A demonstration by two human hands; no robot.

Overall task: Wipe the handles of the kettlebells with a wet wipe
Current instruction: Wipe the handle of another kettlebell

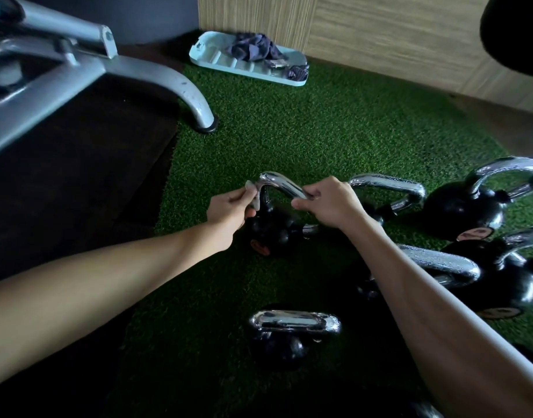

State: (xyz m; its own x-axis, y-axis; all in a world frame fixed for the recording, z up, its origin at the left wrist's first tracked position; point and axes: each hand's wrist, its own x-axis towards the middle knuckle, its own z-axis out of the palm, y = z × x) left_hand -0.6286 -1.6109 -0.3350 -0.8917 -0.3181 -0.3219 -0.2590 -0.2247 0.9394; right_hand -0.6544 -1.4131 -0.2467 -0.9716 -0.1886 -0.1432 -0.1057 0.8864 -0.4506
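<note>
Chrome handle [281, 184] of the kettlebell [271, 233] stands upright on green turf [289, 131], long axis running left to right. Left hand [229, 212] pinches the wet wipe [255, 202] round the left bend — right hand [328, 203] fingers [304, 203] curl round the right end, steadying it.

Dim in here, the light low and cool. Brightest patch is the wood-panel wall [379, 40] up top, and the pale tray [205, 55] below it catches the same glow. Hard white glints run along the chrome handle [284, 184] between the left hand [229, 212] and right hand [328, 203], with more sparkle on the kettlebell handles [388, 182] off right. Green turf [319, 131] reads clearly mid-frame, then sinks near black at the bottom. The dark mat [78, 191] swallows all detail. The forearms [108, 282] bow outward with the wide lens, and the grey metal frame [63, 70] curves too. In the top-right corner sits a black blob [515, 31], soft and unfocused.
</note>
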